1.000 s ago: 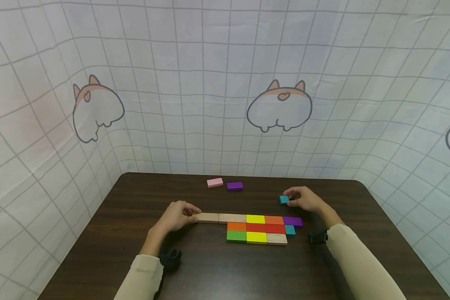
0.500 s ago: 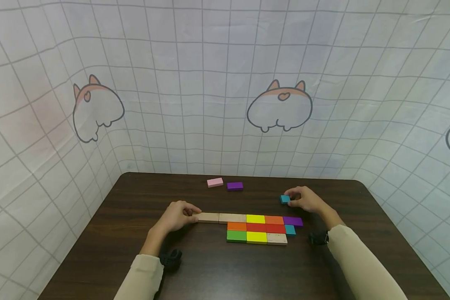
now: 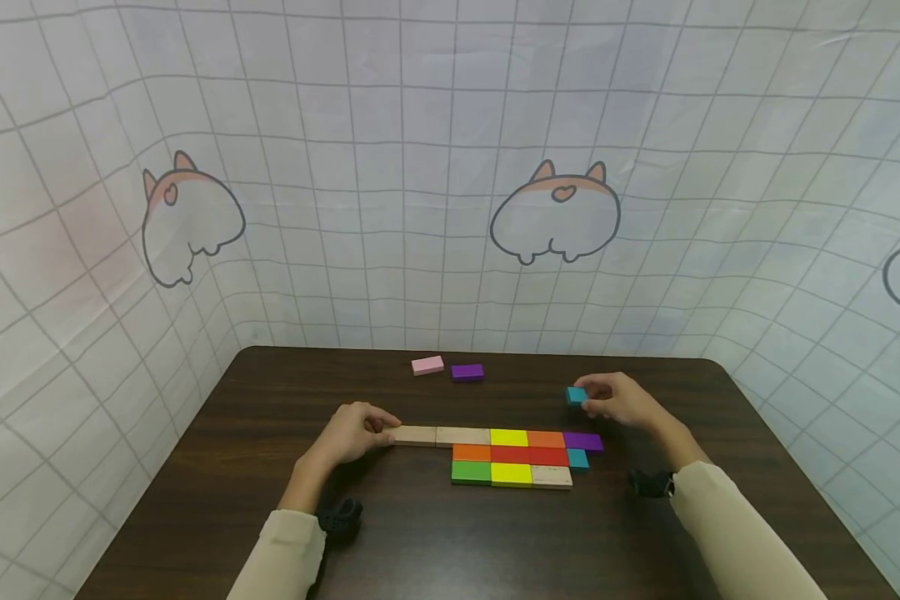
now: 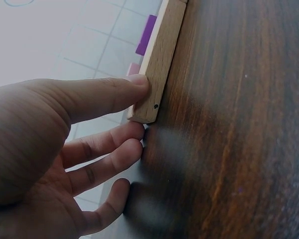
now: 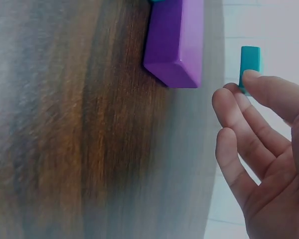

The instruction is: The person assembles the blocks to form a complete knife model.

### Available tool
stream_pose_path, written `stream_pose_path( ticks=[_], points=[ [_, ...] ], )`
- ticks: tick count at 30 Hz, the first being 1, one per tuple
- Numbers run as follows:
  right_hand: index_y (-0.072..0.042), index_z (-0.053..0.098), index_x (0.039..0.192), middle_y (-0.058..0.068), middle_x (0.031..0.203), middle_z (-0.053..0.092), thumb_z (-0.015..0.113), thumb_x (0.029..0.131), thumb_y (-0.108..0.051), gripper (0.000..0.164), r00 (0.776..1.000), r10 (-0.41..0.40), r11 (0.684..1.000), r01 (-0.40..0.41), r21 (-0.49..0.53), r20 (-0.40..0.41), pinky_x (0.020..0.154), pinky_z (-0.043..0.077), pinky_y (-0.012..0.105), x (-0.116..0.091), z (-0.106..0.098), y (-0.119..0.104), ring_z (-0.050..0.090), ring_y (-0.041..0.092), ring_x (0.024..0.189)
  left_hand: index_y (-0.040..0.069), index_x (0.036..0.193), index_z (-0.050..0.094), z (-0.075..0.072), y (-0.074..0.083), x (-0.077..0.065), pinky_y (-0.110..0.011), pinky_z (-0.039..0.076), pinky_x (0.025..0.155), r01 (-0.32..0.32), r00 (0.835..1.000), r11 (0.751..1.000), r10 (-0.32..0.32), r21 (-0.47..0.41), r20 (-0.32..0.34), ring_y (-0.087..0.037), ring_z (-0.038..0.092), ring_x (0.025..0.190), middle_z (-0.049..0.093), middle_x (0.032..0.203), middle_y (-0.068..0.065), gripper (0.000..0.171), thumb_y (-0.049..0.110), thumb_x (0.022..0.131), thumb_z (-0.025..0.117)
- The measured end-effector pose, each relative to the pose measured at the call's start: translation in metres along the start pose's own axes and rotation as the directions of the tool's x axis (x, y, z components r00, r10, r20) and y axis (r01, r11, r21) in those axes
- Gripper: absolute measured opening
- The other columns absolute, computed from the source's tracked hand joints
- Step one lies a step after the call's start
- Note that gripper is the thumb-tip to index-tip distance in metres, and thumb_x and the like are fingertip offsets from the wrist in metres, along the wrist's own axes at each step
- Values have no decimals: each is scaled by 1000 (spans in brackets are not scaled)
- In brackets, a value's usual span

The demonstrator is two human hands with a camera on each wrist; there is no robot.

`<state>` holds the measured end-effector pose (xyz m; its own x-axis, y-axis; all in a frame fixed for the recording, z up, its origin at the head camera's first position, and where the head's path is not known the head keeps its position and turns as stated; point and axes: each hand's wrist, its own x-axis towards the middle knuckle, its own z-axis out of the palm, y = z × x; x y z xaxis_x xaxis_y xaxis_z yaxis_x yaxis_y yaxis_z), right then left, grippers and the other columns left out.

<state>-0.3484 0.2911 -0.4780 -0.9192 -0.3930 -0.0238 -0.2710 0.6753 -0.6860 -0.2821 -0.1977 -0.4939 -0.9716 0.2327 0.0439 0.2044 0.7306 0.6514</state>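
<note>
Between thumb and fingertips my right hand (image 3: pixel 624 402) pinches a small blue block (image 3: pixel 576 395), behind the right end of a flat block layout. In the right wrist view that blue block (image 5: pixel 250 59) stands out past the purple block (image 5: pixel 177 45). My left hand (image 3: pixel 352 432) pinches the left end of a plain wooden block (image 3: pixel 416 435), the leftmost of the back row. The left wrist view has the thumb on this wooden block's (image 4: pixel 162 69) side, the other fingers near its end. A second wooden block (image 3: pixel 462 436) follows to its right.
Beside it the back row goes on with yellow (image 3: pixel 508 437), orange and purple blocks. Red blocks (image 3: pixel 528 455), an orange and a blue one form the middle row; green (image 3: pixel 470 472), yellow and wooden blocks the front. Pink (image 3: pixel 427 366) and purple (image 3: pixel 467 372) blocks lie farther back.
My right hand has moved slightly to the right and back with the blue block. The left hand stays at the wooden block.
</note>
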Motion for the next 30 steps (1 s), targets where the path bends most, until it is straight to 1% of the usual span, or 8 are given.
stream_pose_path(
  ticks=[7, 10, 13, 16, 23, 26, 30],
  points=[
    [0, 63, 131, 12, 98, 72, 72, 96, -12, 37, 999, -29, 1000, 29, 10, -36, 74, 56, 29, -21, -1, -6, 67, 20, 81, 22, 104, 82, 0, -1, 2, -33, 51, 72, 4, 1000, 1000, -4, 4, -1, -14, 58, 83, 67, 94, 1, 18, 17, 87, 82],
    [-2, 64, 130, 10, 96, 72, 72, 96, -13, 37, 998, -49, 999, 49, 6, -49, 72, 56, 27, -34, 1, -9, 67, 17, 80, 23, 104, 82, 0, -1, 2, -33, 51, 73, 6, 1000, 1000, -6, 5, 1, -14, 58, 83, 67, 94, 1, 18, 17, 87, 82],
    [-5, 65, 129, 7, 94, 71, 74, 95, -15, 37, 996, -67, 998, 66, -20, -60, 70, 54, 26, -46, 4, -9, 65, 13, 76, 23, 104, 82, 0, -1, 1, -33, 51, 74, 9, 1000, 1000, -10, 3, 4, -14, 57, 83, 67, 94, 1, 18, 18, 87, 82],
    [-7, 66, 128, 5, 91, 70, 74, 95, -16, 35, 995, -80, 997, 78, -24, -66, 68, 54, 26, -58, 8, -8, 63, 10, 72, 23, 104, 82, 0, -1, 1, -33, 51, 74, 15, 1000, 1000, -15, 1, 5, -14, 57, 84, 67, 94, 1, 18, 18, 87, 82],
    [-7, 67, 126, 3, 90, 68, 74, 95, -20, 35, 993, -107, 994, 106, -8, -46, 64, 52, 25, -83, 16, -11, 60, 7, 70, 24, 104, 82, 0, -1, -1, -35, 53, 76, 14, 1000, 1000, -14, 1, 3, -15, 59, 87, 68, 97, 0, 17, 19, 88, 82],
    [-7, 67, 126, 3, 90, 68, 75, 95, -20, 35, 992, -119, 993, 119, 4, -35, 64, 51, 25, -92, 20, -14, 60, 6, 70, 24, 104, 82, 0, -1, -1, -35, 53, 76, 13, 1000, 1000, -13, 5, 4, -15, 59, 87, 68, 97, 1, 17, 19, 88, 81],
    [-5, 68, 126, 1, 88, 67, 75, 94, -18, 35, 988, -149, 989, 150, 17, -41, 62, 51, 24, -104, 25, -17, 58, 4, 69, 24, 104, 82, 0, 0, 1, -34, 52, 74, 14, 1000, 1000, -14, 7, 7, -15, 59, 86, 68, 96, 0, 17, 18, 88, 81]
  ],
)
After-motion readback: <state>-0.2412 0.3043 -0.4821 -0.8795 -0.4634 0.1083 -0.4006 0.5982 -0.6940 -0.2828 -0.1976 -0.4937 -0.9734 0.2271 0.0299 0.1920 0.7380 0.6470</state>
